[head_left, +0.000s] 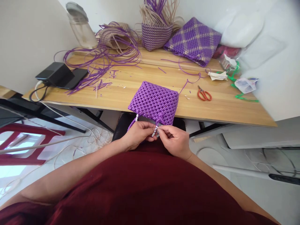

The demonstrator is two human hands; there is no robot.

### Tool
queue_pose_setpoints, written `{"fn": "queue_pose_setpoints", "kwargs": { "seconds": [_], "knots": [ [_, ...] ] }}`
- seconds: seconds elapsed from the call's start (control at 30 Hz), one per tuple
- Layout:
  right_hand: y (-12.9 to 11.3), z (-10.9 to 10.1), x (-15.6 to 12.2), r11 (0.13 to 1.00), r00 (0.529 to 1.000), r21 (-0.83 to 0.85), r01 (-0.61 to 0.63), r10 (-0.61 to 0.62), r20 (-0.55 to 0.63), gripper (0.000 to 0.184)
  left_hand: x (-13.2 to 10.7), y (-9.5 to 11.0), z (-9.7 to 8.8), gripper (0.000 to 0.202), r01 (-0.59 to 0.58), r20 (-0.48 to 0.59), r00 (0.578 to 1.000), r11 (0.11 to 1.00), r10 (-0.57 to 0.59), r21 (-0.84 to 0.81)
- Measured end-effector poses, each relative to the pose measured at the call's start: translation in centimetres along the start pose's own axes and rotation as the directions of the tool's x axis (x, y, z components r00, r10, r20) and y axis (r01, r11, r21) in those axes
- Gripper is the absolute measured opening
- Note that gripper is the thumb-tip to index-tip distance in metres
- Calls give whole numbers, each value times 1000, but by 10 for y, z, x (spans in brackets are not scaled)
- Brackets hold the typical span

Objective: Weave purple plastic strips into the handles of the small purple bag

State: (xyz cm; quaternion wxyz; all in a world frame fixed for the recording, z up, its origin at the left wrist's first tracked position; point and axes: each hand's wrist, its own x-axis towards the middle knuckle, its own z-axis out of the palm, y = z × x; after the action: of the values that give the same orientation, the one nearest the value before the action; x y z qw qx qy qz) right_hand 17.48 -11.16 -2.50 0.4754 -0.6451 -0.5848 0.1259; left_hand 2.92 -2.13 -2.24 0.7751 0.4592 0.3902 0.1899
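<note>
A purple woven bag (156,101) leans over the desk's front edge, tilted towards me. Its handle (155,131), wound with white and purple strips, comes down from the bag's near side. My left hand (142,132) pinches this handle between thumb and fingers. Right beside it, my right hand (174,139) is closed, its thumb and forefinger pinched against the handle on what looks like a thin plastic strip, mostly hidden by the fingertips. Another white-banded handle part (137,117) hangs at the bag's left.
On the wooden desk (150,73) lie orange-handled scissors (204,94), coiled purple strips (103,57) and cut scraps. A half-woven basket (156,36), a checked purple bag (195,40) and a bottle (82,28) stand behind. A black device (56,75) sits left; a red stool (28,134) is below.
</note>
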Motion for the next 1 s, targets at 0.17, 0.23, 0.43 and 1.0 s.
{"fn": "queue_pose_setpoints", "kwargs": {
  "seconds": [0.17, 0.23, 0.43, 1.0],
  "knots": [
    [-5, -4, 0, 936, 954, 214, -279, 245, 172, 16, -9, -5, -1, 19, -333, -41, 940, 935, 340, 118],
    [-7, -5, -1, 872, 912, 301, -387, 313, 266, 21, -10, -7, -3, 14, -489, 8, 859, 816, 512, 309],
    [-8, -7, -1, 864, 900, 335, -375, 253, 355, 24, -8, -8, -4, 12, -471, -47, 855, 811, 517, 348],
    [1, 1, -3, 925, 947, 245, -291, 241, 214, 12, -4, 1, -3, 9, 86, 13, 996, 996, -86, 0]
  ]
}}
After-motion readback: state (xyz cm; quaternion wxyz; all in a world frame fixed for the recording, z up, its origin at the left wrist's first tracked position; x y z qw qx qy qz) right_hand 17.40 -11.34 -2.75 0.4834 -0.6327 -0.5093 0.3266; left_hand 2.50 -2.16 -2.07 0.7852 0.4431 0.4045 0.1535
